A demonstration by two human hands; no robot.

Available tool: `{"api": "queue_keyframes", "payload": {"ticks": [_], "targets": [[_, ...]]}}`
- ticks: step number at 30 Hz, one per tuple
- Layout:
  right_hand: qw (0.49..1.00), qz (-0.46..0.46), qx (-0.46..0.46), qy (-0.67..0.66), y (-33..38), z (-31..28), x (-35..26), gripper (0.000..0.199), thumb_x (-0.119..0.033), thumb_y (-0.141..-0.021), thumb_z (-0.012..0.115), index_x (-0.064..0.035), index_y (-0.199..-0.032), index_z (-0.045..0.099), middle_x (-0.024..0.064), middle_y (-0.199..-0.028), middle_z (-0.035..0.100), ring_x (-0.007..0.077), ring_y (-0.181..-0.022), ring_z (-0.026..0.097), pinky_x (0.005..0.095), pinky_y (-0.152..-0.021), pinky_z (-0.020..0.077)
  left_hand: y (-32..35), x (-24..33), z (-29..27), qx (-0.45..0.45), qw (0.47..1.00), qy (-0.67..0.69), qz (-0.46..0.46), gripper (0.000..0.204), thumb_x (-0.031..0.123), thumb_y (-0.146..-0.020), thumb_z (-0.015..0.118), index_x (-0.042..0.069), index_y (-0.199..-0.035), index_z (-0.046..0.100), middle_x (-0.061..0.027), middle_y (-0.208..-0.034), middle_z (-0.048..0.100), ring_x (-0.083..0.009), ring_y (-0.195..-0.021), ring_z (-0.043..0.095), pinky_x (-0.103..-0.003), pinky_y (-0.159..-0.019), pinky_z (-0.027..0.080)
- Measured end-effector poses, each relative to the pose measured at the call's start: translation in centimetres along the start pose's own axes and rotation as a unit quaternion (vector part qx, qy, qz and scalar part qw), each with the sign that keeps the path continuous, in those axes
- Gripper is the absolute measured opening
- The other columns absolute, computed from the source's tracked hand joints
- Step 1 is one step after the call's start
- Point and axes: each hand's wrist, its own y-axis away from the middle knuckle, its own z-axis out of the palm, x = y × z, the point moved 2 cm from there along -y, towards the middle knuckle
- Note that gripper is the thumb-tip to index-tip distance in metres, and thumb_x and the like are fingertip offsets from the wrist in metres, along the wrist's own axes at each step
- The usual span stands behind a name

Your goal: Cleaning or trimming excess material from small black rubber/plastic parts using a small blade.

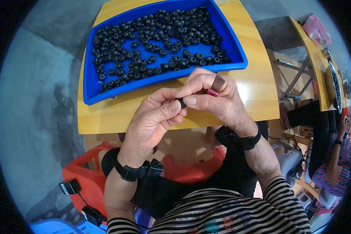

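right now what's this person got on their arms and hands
Both hands are bare, no gloves. The left wrist and the right wrist each carry a black strap with a small black box attached. Black-and-white striped sleeves are pushed up the forearms.

The small black part [182, 103] pinched between the hands is almost wholly covered by fingertips; its shape cannot be told. The brown-and-pink piece [215, 86] in the right hand [214, 99] shows only its end. The tray [105, 91]'s far rim is cut off by the top edge. The person [337, 163] at right is half lost in the dark rim.
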Motion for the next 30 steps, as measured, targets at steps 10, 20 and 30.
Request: {"api": "queue_keyframes", "payload": {"ticks": [10,20,30], "targets": [[0.998,0.034,0.020,-0.050,0.2,0.8,-0.1,0.011,-0.004,-0.084,0.057,-0.0005,-0.094,0.062,0.0013,-0.084,0.061,0.0072,-0.075,0.056,0.0223,-0.069,0.0462,0.0,0.6,0.1,-0.009,0.998,0.059,-0.011,0.019,0.005,-0.084,0.057,0.002,-0.103,0.058,-0.0073,-0.089,0.063,-0.0132,-0.078,0.063,-0.022,-0.069,0.054],[0.993,0.038,0.065,-0.087,1.0,1.5,0.8,0.015,-0.007,-0.084,0.060,-0.0011,-0.097,0.062,0.0014,-0.087,0.057,0.0071,-0.080,0.054,0.0211,-0.070,0.0458,0.2,0.8,0.6,0.032,0.999,0.001,0.013,0.019,0.004,-0.083,0.057,0.002,-0.102,0.059,-0.0068,-0.091,0.063,-0.0120,-0.078,0.062,-0.022,-0.071,0.052],[0.999,0.028,0.037,-0.016,1.0,0.2,0.7,0.015,-0.008,-0.082,0.063,0.0006,-0.094,0.061,0.0026,-0.087,0.057,0.0063,-0.072,0.052,0.0196,-0.063,0.0429,-0.1,0.2,0.2,0.008,1.000,0.001,-0.005,0.019,0.003,-0.082,0.056,0.002,-0.101,0.058,-0.0071,-0.090,0.062,-0.0127,-0.078,0.062,-0.022,-0.070,0.053]]}}
